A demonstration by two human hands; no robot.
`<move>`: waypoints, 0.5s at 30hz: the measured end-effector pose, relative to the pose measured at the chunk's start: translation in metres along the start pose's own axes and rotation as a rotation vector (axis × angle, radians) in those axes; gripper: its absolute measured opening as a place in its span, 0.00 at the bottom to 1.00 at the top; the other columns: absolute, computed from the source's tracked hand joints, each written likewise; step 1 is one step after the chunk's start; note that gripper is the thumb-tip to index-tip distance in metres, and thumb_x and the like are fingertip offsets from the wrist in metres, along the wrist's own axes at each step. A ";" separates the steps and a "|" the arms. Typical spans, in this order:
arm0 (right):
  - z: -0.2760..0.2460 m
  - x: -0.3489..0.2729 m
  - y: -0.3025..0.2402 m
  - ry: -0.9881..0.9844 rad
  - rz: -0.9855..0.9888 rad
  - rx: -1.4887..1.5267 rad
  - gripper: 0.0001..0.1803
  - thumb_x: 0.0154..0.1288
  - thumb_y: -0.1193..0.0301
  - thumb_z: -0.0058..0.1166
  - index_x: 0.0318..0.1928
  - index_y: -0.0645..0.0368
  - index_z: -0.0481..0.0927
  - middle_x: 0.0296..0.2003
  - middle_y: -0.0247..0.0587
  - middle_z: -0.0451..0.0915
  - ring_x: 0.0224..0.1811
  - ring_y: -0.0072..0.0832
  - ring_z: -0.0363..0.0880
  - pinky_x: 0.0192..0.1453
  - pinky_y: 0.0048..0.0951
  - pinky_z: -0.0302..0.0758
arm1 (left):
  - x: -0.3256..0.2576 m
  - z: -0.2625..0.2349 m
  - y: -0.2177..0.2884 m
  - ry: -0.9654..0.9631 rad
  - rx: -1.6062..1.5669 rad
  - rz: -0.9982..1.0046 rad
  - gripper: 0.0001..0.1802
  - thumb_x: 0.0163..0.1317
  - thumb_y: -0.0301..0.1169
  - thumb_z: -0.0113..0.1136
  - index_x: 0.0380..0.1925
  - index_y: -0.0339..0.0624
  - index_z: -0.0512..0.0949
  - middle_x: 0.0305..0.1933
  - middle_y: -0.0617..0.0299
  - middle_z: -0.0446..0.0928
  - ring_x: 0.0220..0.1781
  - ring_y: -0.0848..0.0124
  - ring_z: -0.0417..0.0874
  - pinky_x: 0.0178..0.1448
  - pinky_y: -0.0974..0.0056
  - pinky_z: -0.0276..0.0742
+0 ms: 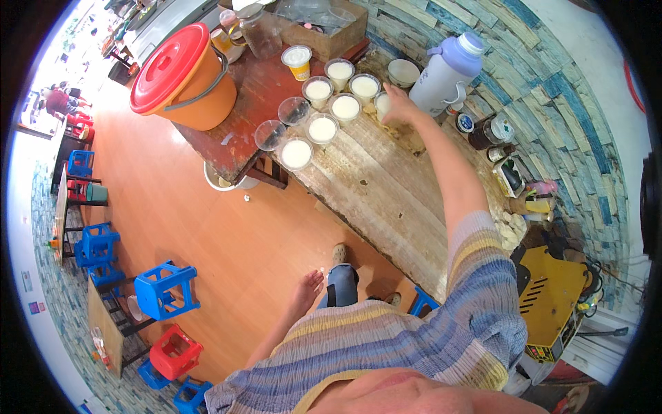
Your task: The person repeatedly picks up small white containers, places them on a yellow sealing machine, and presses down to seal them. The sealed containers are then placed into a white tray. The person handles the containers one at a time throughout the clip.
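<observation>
Most filling looks done, two remain

Left hand (307, 291) hangs empty at six o'clock, fingers extended. Around twelve stand six white-filled cups (322, 129); at eleven, two clear cups (294, 110) seem unfilled. Right hand (401, 107), at one, curls round a seventh white cup (382, 103), grip unclear.

One round cup of white stuff (381, 103) sits in the grip of the right hand (403, 106), partly hidden by it. Six more full cups (345, 107) stand upright in a bunch left of the grip. Two see-through cups (269, 135) farther left look empty.
</observation>
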State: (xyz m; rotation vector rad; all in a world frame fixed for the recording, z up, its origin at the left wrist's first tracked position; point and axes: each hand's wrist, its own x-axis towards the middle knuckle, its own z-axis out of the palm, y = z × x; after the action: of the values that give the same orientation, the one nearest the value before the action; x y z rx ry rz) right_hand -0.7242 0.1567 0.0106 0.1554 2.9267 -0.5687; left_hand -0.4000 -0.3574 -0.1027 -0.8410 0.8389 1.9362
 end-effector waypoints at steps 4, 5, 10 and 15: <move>0.003 0.004 -0.002 0.003 0.039 -0.044 0.63 0.33 0.63 0.71 0.70 0.55 0.44 0.65 0.52 0.55 0.68 0.47 0.53 0.70 0.40 0.54 | -0.001 0.019 -0.001 0.061 0.064 -0.060 0.15 0.68 0.35 0.45 0.50 0.41 0.69 0.51 0.57 0.74 0.56 0.67 0.73 0.61 0.61 0.67; 0.002 0.000 -0.004 0.018 0.041 -0.051 0.62 0.34 0.63 0.70 0.70 0.55 0.45 0.64 0.52 0.57 0.66 0.47 0.55 0.70 0.39 0.55 | 0.002 0.025 -0.003 0.047 0.081 -0.075 0.15 0.67 0.35 0.45 0.51 0.41 0.69 0.52 0.57 0.74 0.56 0.67 0.73 0.61 0.61 0.67; 0.000 -0.039 -0.003 0.162 -0.035 0.002 0.59 0.35 0.64 0.66 0.69 0.54 0.48 0.59 0.49 0.63 0.62 0.46 0.60 0.68 0.39 0.58 | 0.003 0.083 -0.004 -0.095 0.275 -0.085 0.15 0.68 0.34 0.46 0.51 0.40 0.70 0.51 0.57 0.75 0.54 0.68 0.74 0.58 0.62 0.68; -0.015 -0.119 -0.007 0.282 -0.160 0.068 0.58 0.35 0.62 0.67 0.69 0.54 0.49 0.57 0.49 0.65 0.61 0.45 0.61 0.66 0.39 0.59 | 0.040 0.183 0.032 -0.377 0.772 0.314 0.20 0.69 0.40 0.45 0.51 0.39 0.74 0.51 0.62 0.77 0.53 0.74 0.73 0.53 0.68 0.68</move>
State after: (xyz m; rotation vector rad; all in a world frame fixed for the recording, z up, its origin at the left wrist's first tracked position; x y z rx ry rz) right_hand -0.6101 0.1477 0.0472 0.0088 3.2158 -0.7243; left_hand -0.4880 -0.2070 -0.0266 0.1174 1.3930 1.7172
